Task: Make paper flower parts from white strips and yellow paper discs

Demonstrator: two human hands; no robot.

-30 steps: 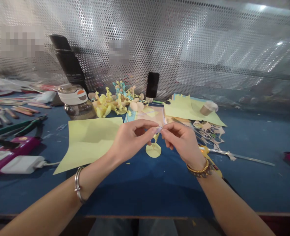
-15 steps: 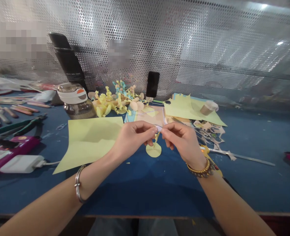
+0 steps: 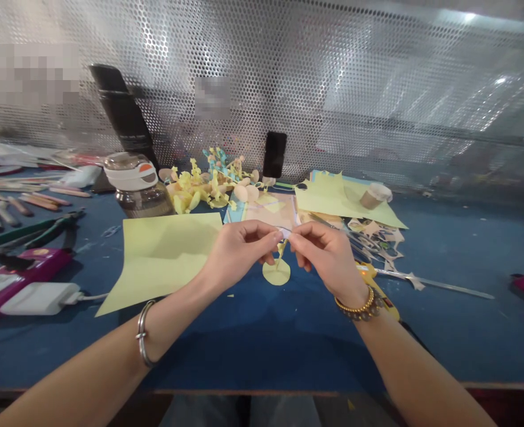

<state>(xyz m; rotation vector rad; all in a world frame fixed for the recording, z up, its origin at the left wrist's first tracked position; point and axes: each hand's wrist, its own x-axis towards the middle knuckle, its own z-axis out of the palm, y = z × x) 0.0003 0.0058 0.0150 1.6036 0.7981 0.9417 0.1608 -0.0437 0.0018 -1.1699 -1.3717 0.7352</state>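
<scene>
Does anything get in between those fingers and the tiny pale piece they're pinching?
Nothing visible does: the left hand and right hand both pinch the small pale piece directly. The yellow disc appears lower in the picture, out of the way.

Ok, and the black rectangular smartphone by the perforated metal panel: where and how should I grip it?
Probably pinch the smartphone by both long edges of its upper half, from above: it stands nearly upright, and round peach paper pieces lie near its lower end.

Both hands (image 3: 242, 252) pinching, fingertips (image 3: 277, 240) nearly meeting, forearms (image 3: 95, 359) angled inward
</scene>
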